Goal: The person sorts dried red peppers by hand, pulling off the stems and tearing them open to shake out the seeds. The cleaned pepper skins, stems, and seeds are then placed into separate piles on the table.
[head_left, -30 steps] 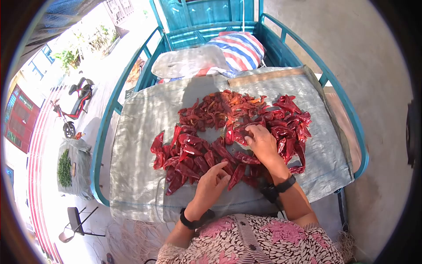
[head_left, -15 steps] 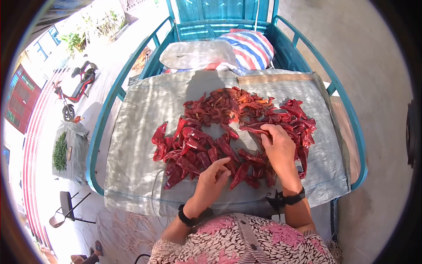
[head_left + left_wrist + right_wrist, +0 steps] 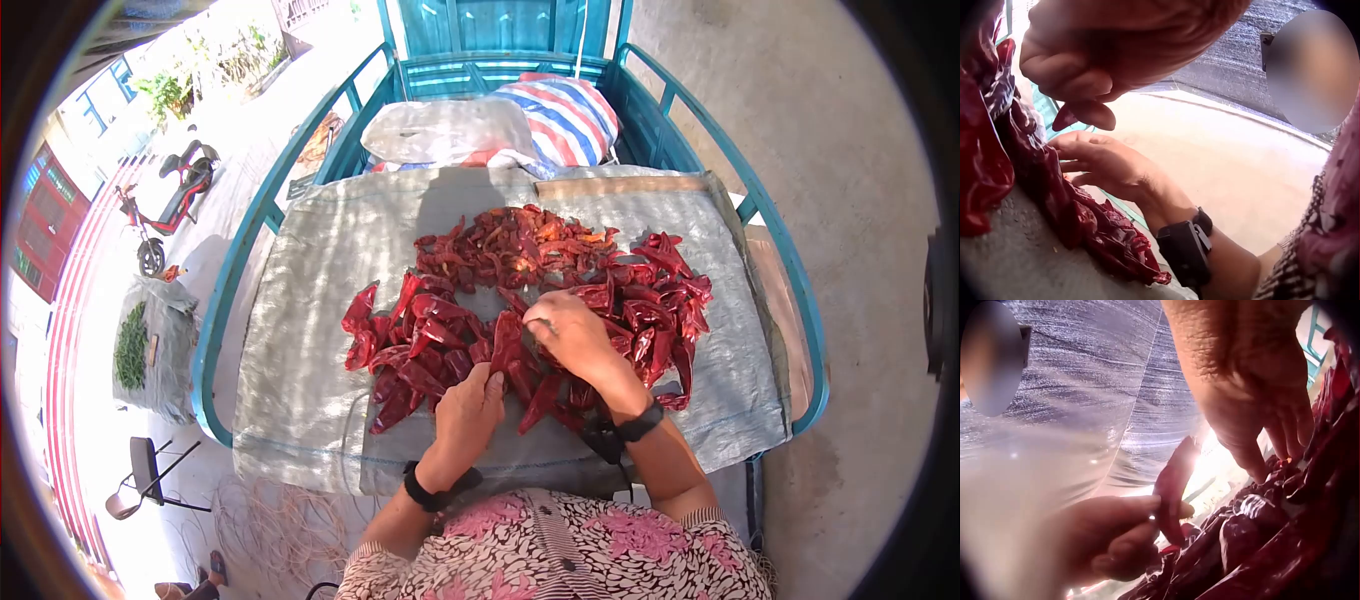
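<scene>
My left hand pinches a dried red chili pepper between thumb and fingers, its other end sticking up in the right wrist view. Just to the right, my right hand reaches down at the inner edge of the right-hand peppers, with its fingers pointing down among them, fairly straight. Large glossy red peppers lie heaped on the left, and more red peppers on the right. Behind both is a pile of smaller, orange-red shrivelled peppers.
A grey woven sheet covers the bed of a teal cart, whose side rails run along both sides. At the back lie a pale sack and a striped sack. A scooter and a chair stand on the left.
The right hand went right to the right-hand peppers, then came back left towards the left hand. The left hand now pinches a pepper; before, its fingers looked loosely curled with none.
</scene>
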### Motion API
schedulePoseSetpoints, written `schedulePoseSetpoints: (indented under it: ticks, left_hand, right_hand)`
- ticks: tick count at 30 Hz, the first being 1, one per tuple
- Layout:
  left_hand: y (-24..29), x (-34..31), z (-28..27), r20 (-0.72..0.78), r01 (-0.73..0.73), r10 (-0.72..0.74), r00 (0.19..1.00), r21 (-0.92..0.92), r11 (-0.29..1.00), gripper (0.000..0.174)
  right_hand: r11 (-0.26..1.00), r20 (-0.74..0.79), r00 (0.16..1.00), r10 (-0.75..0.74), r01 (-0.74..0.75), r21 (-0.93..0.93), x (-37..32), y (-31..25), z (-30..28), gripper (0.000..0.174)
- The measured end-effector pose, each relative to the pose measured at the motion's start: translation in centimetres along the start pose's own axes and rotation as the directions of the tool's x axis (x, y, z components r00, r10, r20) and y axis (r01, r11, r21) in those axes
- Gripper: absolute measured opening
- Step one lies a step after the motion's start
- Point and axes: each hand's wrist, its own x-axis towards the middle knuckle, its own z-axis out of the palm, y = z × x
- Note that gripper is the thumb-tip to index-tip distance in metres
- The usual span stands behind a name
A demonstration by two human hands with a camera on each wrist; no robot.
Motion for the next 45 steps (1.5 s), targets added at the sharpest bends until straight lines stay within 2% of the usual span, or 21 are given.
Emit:
schedulePoseSetpoints:
  ticks: [2,6,8,10,13,14,15,17,18,21,23,24,25,26,27,29,32,35,38,41,45]
  left_hand:
    - [-1.3,0.5,1.1,-0.068,-0.081,0.074,0.995,-0.114,0.990,0.037]
    - [0.1,-0.2,0.4,0.133,0.028,-0.012,0.991,-0.115,0.993,0.060]
    - [-0.5,-0.5,0.2,0.208,0.033,-0.009,0.978,-0.114,0.993,0.068]
    - [-0.8,-1.0,0.5,0.159,-0.001,0.032,0.987,-0.187,0.982,0.068]
    - [-0.3,-1.3,0.6,0.027,-0.067,0.077,0.997,-0.270,0.961,0.069]
    - [-0.1,-1.3,0.7,-0.028,-0.090,0.086,0.996,-0.293,0.952,0.070]
    - [-0.2,-1.3,0.8,-0.050,-0.130,0.121,0.991,-0.237,0.963,0.068]
    - [-0.6,-1.0,0.9,-0.090,-0.206,0.196,0.976,-0.120,0.971,0.065]
    - [-0.5,-1.1,0.7,-0.043,-0.175,0.173,0.984,-0.034,0.984,0.061]
    - [0.2,-1.6,0.0,0.034,-0.100,0.096,0.995,0.133,0.986,0.050]
    - [0.5,-1.8,-0.1,0.010,-0.058,0.057,0.998,0.110,0.992,0.043]
    - [0.5,-1.6,-0.2,0.024,-0.059,0.056,0.998,0.135,0.989,0.042]
    - [0.6,-1.1,-0.4,0.039,-0.061,0.056,0.998,0.160,0.985,0.042]
    - [0.6,-0.7,-0.6,0.053,-0.064,0.055,0.997,0.186,0.980,0.041]
    - [0.8,-0.1,-0.7,0.070,-0.068,0.054,0.996,0.220,0.973,0.045]
    - [1.3,0.9,-0.4,0.098,-0.077,0.050,0.994,0.286,0.955,0.052]
    - [1.8,1.2,0.4,0.013,-0.108,0.107,0.994,0.146,0.983,0.064]
    - [1.7,0.6,-0.1,0.193,-0.148,0.121,0.974,0.130,0.980,0.076]
    - [0.4,-0.8,0.2,0.181,-0.137,0.116,0.977,0.106,0.985,0.075]
    - [0.9,-1.9,-0.1,0.079,-0.116,0.115,0.990,0.014,0.993,0.074]
    - [1.9,-2.2,0.0,-0.006,-0.092,0.092,0.996,-0.022,0.995,0.066]
  right_hand:
    - [0.991,0.138,0.990,-0.018,0.036,-0.129,0.3,0.6,1.4,0.016]
    - [0.973,0.027,0.998,-0.063,0.067,-0.219,1.0,2.1,3.1,0.008]
    - [0.991,-0.077,0.996,-0.035,0.025,-0.132,0.6,2.8,2.7,0.008]
    - [0.998,-0.159,0.986,0.056,-0.061,-0.026,0.0,0.2,0.6,0.013]
    - [0.924,-0.064,0.960,0.271,-0.241,0.296,-1.3,-2.9,-0.9,0.020]
    - [0.928,-0.030,0.982,0.186,-0.165,0.335,-2.3,-3.0,-0.7,0.026]
    - [0.874,0.133,0.970,0.204,-0.242,0.421,-3.4,-4.5,-1.8,0.033]
    - [0.870,0.349,0.917,0.192,-0.324,0.373,-4.2,-6.9,-3.5,0.040]
    - [0.783,0.337,0.926,0.167,-0.333,0.526,-5.2,-5.4,-2.0,0.039]
    - [0.640,0.418,0.876,0.241,-0.467,0.610,-5.1,-4.0,-2.9,0.029]
    - [0.895,0.069,0.975,0.213,-0.223,0.387,-3.9,-3.3,-4.1,0.017]
    - [0.985,-0.113,0.987,0.110,-0.094,0.142,-3.3,-1.6,-4.4,0.018]
    - [0.989,-0.173,0.975,0.141,-0.147,-0.023,-2.7,-0.8,-4.9,0.025]
    - [0.970,-0.229,0.972,0.044,-0.097,-0.224,-2.2,1.4,-4.7,0.032]
    - [0.922,-0.219,0.975,0.034,-0.115,-0.369,-1.8,3.1,-4.4,0.036]
    - [0.888,-0.138,0.988,0.066,-0.121,-0.443,-0.8,4.5,-4.1,0.044]
    - [0.814,-0.021,0.995,0.101,-0.095,-0.574,-0.2,6.0,-3.6,0.043]
    - [0.814,0.008,0.988,0.151,-0.120,-0.569,0.3,5.2,-4.1,0.038]
    - [0.868,-0.062,0.995,0.083,-0.102,-0.486,0.3,4.8,-4.7,0.028]
    - [0.963,-0.237,0.970,0.049,-0.108,-0.245,-0.4,0.7,-5.7,0.017]
    - [0.960,-0.043,0.999,-0.002,0.014,0.278,-3.6,-3.3,-5.0,0.017]
